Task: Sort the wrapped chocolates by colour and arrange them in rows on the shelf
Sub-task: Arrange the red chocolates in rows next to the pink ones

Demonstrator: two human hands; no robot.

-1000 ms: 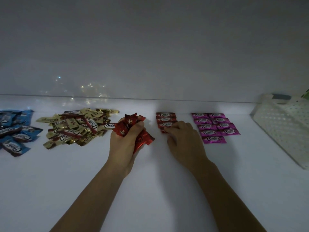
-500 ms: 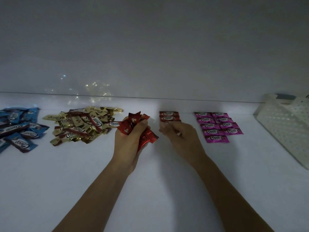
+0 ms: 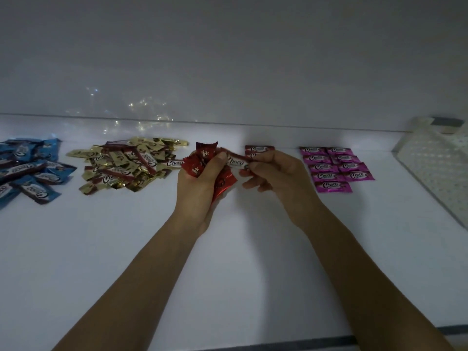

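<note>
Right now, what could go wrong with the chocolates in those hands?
1. The left hand grips a full red bunch while the right hand pinches one red chocolate from it; others might slip out and fall.
2. Fallen ones could land in the gold pile right beside it and mix colours.
3. The right hand sits just in front of the red row and might knock it crooked.

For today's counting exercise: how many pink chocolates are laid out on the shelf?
9 pink chocolates, in two touching columns just right of the right hand: five in the left column and four in the right. None seem to be hidden.
</note>
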